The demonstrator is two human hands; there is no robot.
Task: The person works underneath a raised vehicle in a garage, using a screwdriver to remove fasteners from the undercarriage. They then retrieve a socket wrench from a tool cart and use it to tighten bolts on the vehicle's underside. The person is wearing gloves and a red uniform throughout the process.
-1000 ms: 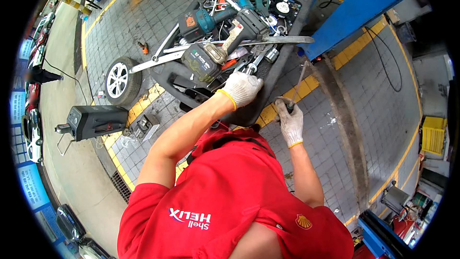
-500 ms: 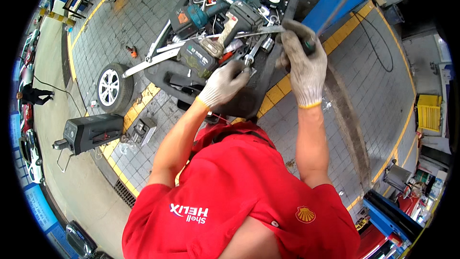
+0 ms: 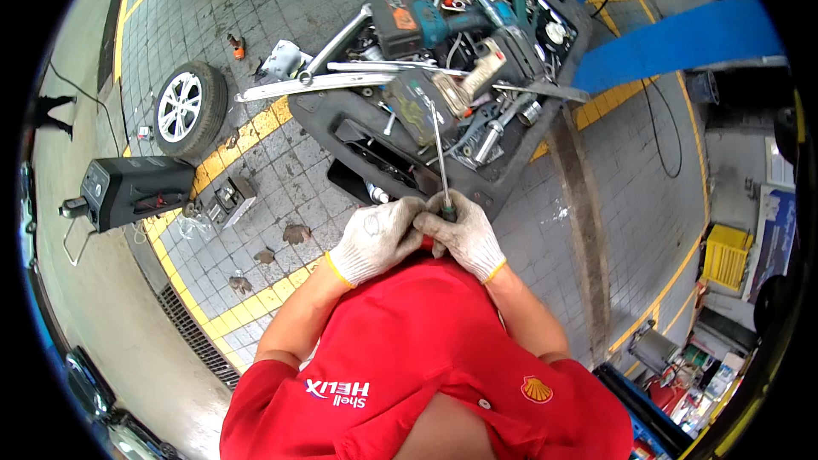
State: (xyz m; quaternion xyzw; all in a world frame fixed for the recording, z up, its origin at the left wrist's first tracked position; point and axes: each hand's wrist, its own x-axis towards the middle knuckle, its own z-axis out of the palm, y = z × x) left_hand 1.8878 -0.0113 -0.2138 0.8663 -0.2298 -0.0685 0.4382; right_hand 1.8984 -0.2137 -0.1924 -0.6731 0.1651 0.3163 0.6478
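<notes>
I see both gloved hands closed around a screwdriver (image 3: 441, 166), left hand (image 3: 375, 238) beside right hand (image 3: 464, 234). Its shaft points to twelve o'clock over the tool tray (image 3: 358, 119).

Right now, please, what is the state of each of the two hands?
Left hand: closed, fingers curled against the right hand; whether it grips anything cannot be told.
Right hand: closed on the long thin metal screwdriver, at its handle.

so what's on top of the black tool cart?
The tool cart carries a teal power drill, a mallet, sockets and long wrenches in a heap. Whatever lies beneath the heap is covered. Both hands grip a screwdriver above it.
</notes>
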